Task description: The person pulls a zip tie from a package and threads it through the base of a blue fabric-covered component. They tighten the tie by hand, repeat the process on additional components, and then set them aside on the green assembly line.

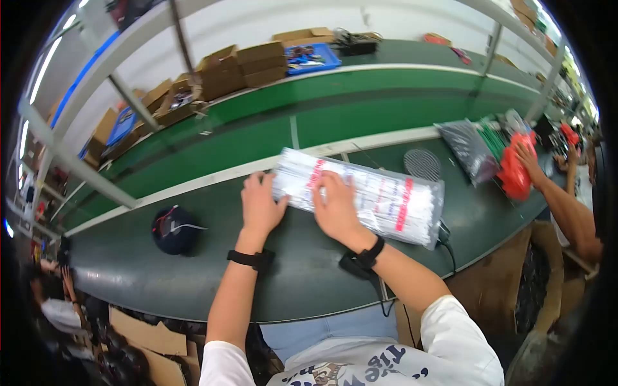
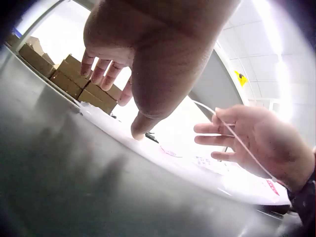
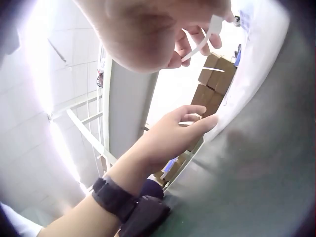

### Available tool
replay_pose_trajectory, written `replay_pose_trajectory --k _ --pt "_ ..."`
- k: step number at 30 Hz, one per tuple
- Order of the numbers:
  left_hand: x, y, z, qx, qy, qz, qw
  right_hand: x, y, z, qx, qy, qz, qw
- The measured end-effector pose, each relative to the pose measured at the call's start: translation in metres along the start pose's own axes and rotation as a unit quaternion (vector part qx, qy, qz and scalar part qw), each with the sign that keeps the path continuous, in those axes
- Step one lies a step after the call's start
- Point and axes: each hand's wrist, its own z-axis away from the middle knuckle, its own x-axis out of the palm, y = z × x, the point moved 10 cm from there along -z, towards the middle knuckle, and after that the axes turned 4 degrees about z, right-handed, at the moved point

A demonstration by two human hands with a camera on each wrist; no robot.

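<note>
As far as I can see from where I'm standing, the work is barely begun: one strip out, the bulk still bagged, and nothing visibly finished.

Biggest first: long dark green table [image 1: 290, 283], smooth, dull sheen. On it, a clear plastic bag [image 1: 370, 201], glossy, wrinkled, long flat block shape, packed with slim white lengths and crossed by pink-red printed bands. Bag lies flat, slightly slantwise, in front of the person; looks close to full, can't tell which end is open.

Grey bag [image 1: 470, 151], crinkly, beyond its far right corner; red bag [image 1: 515, 170], soft, bulging, by another person's hand. Dark round thing [image 1: 170, 235], domed, well left of the bag, pale strand on top. Ridged grey disc [image 1: 421, 165] just behind the bag.

Left hand [image 1: 261, 209] at the bag's left end, fingers loosely spread, thumb touching plastic, grasping nothing. Right hand [image 1: 336, 209] over the bag, pinching one white strip [image 2: 247, 149]: thin, bendy, smooth, small blocky head at one end.
</note>
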Motion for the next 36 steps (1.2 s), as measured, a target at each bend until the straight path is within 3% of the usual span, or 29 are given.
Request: replay_pose_trajectory --k 1,4,7,11,13,15,17,18,20,28,31,32,36 --pt "-0.002 -0.005 0.004 -0.018 -0.025 0.022 0.999 -0.001 0.003 0.003 -0.016 0.028 0.048 0.998" --pt "0.008 -0.033 0.017 -0.004 -0.025 0.102 0.994 0.036 0.044 0.011 0.039 -0.098 0.085 0.991" --pt "0.016 -0.039 0.030 0.021 -0.073 0.118 0.990 0.049 0.043 0.016 0.073 -0.221 0.109 0.966" --pt "0.029 -0.048 0.037 0.018 -0.090 0.122 0.988 0.056 0.033 0.024 0.094 -0.235 0.073 0.965" --pt "0.039 -0.056 0.034 0.017 -0.082 0.145 0.986 0.072 0.046 0.036 0.062 -0.177 0.110 0.976" --pt "0.024 -0.035 0.031 0.051 -0.073 0.184 0.979 0.066 0.038 0.046 0.001 -0.177 0.151 0.973" --pt "0.034 -0.043 0.032 0.042 -0.043 0.189 0.980 0.071 0.038 0.054 -0.172 -0.104 0.073 0.977" --pt "0.032 -0.046 0.033 0.015 -0.044 0.215 0.976 0.084 0.052 0.045 -0.072 -0.172 0.109 0.976" --pt "0.041 -0.059 0.030 0.000 -0.032 0.253 0.967 0.076 0.030 0.040 -0.082 -0.187 0.123 0.971" --pt "0.040 -0.049 0.029 -0.020 -0.041 0.300 0.953 0.072 0.118 0.015 -0.029 -0.210 0.181 0.960" --pt "0.050 -0.054 0.025 -0.016 -0.018 0.317 0.948 0.064 0.152 0.006 -0.027 -0.177 0.214 0.960" --pt "0.044 -0.052 0.027 -0.018 -0.011 0.331 0.943 0.064 0.188 0.002 -0.098 -0.108 0.320 0.936" --pt "0.056 -0.062 0.020 -0.036 0.079 0.394 0.915 0.037 0.202 -0.023 -0.015 -0.105 0.291 0.951"
